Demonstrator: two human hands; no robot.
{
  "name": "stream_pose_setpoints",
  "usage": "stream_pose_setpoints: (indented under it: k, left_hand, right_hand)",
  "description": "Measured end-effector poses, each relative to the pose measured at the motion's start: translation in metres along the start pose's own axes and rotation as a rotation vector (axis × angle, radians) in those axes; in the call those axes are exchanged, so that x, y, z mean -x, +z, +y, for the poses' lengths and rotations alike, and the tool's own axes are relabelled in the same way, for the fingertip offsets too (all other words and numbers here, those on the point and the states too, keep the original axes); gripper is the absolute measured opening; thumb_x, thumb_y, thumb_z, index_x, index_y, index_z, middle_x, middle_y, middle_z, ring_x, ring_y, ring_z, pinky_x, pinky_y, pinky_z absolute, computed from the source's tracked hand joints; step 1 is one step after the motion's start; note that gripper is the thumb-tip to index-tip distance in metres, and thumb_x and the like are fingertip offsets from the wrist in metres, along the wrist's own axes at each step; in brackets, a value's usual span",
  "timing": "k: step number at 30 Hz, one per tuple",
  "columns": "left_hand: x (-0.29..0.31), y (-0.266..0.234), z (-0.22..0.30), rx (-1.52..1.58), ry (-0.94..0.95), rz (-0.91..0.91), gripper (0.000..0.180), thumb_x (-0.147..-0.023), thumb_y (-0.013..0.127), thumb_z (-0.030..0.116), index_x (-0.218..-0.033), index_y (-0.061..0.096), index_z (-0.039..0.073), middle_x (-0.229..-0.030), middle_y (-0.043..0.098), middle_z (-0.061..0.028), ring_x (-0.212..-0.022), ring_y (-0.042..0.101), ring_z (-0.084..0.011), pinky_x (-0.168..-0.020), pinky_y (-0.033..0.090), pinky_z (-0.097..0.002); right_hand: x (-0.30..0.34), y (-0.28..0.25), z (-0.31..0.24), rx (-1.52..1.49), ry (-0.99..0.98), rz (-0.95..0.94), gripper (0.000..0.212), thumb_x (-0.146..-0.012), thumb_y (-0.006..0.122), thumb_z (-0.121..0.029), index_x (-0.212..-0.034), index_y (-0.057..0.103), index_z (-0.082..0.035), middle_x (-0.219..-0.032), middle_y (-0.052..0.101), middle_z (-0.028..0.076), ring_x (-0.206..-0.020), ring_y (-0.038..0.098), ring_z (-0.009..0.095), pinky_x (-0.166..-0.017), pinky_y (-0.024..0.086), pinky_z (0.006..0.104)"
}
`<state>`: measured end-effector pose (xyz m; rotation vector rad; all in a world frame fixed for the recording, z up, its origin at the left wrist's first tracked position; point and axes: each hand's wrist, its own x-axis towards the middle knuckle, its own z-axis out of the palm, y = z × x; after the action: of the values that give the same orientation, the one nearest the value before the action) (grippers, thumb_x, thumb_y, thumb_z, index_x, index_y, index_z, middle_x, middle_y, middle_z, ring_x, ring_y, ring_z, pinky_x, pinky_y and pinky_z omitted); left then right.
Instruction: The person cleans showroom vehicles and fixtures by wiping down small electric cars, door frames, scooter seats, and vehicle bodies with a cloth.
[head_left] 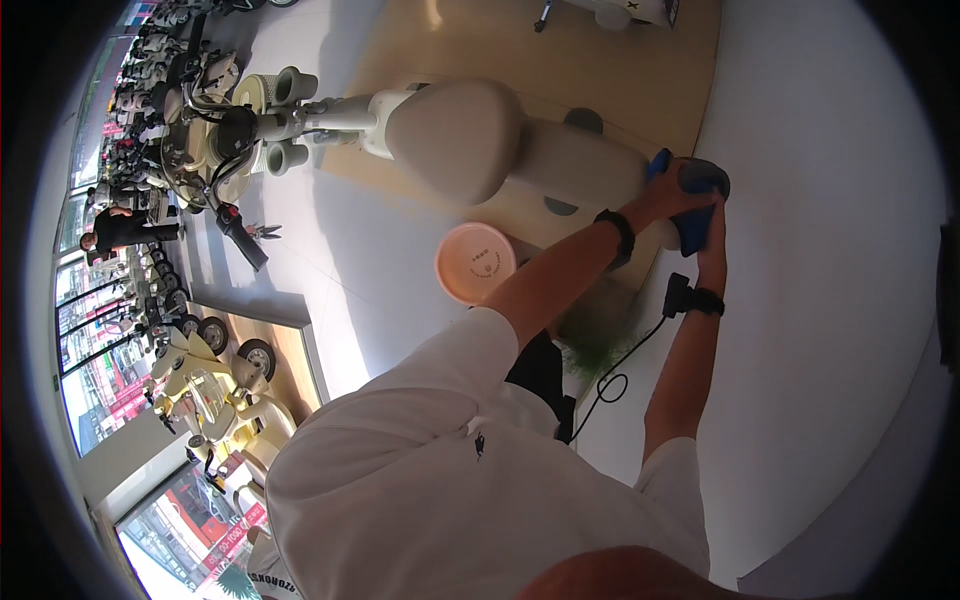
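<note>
Fingers of the left hand (670, 198) clasp a blue cloth (694, 232) at the rear of the beige scooter (455, 140); the right hand (713, 248) touches its edge, its hold unclear, both bare forearms (560, 268) stretched well forward.

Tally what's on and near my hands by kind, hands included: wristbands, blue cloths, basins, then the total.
Hands: 2, left hand and right hand
Black wristbands: 2, one per wrist
Blue cloth: 1, as far as shows
Orange basin: 1
Total: 6
</note>
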<state>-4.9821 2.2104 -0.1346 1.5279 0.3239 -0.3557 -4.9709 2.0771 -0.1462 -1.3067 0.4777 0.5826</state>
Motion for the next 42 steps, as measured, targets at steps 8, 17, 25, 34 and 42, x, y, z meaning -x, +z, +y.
stream_pose_setpoints:
  k: [8, 17, 25, 34, 42]
  left_hand:
    - [0.071, 0.005, -0.048, -0.242, 0.331, -0.063, 0.098, -0.062, 0.074, 0.024, -0.135, 0.011, 0.009, -0.124, 0.039, -0.0257, -0.112, 0.042, -0.0379, -0.092, 0.036, -0.0394]
    - [0.041, 0.022, -0.053, -0.132, 0.207, -0.024, 0.115, -0.06, 0.076, 0.036, -0.136, -0.005, 0.005, -0.127, 0.034, -0.0246, -0.116, 0.038, -0.0355, -0.095, 0.033, -0.0378]
    - [-0.012, 0.01, -0.036, 0.229, 0.024, -0.035, 0.089, -0.065, 0.072, 0.044, -0.131, 0.026, 0.008, -0.125, 0.035, -0.0221, -0.116, 0.039, -0.0315, -0.092, 0.037, -0.0359]
    - [0.007, 0.009, -0.022, -0.118, 0.44, -0.093, 0.069, -0.074, 0.064, 0.04, -0.127, 0.035, 0.007, -0.12, 0.042, -0.0222, -0.108, 0.046, -0.0357, -0.087, 0.042, -0.0389]
    - [0.04, 0.019, -0.021, 0.325, -0.314, -0.206, 0.097, -0.07, 0.054, 0.063, -0.13, 0.02, -0.005, -0.118, 0.043, -0.0239, -0.098, 0.053, -0.0321, -0.078, 0.046, -0.0362]
  right_hand:
    - [0.06, -0.003, 0.044, 0.305, -0.213, 0.321, 0.053, -0.081, 0.047, -0.031, -0.124, 0.038, -0.002, -0.119, 0.046, 0.011, -0.109, 0.044, 0.023, -0.093, 0.033, 0.0302]
    - [0.03, -0.006, 0.033, -0.176, -0.177, 0.058, 0.053, -0.088, 0.033, -0.045, -0.123, 0.039, -0.006, -0.12, 0.047, 0.008, -0.11, 0.046, 0.021, -0.09, 0.039, 0.0323]
    - [-0.002, 0.0, 0.017, -0.185, -0.112, 0.079, 0.047, -0.091, 0.029, -0.039, -0.12, 0.044, -0.006, -0.117, 0.05, 0.008, -0.107, 0.048, 0.021, -0.092, 0.039, 0.0326]
    - [0.007, -0.004, 0.019, 0.198, -0.336, 0.172, 0.039, -0.09, 0.037, -0.033, -0.117, 0.046, -0.005, -0.114, 0.051, 0.009, -0.103, 0.051, 0.021, -0.087, 0.041, 0.0324]
    - [-0.004, -0.027, 0.051, 0.123, -0.352, 0.24, 0.048, -0.091, 0.028, -0.036, -0.12, 0.04, 0.0, -0.115, 0.05, 0.017, -0.102, 0.052, 0.029, -0.088, 0.041, 0.0365]
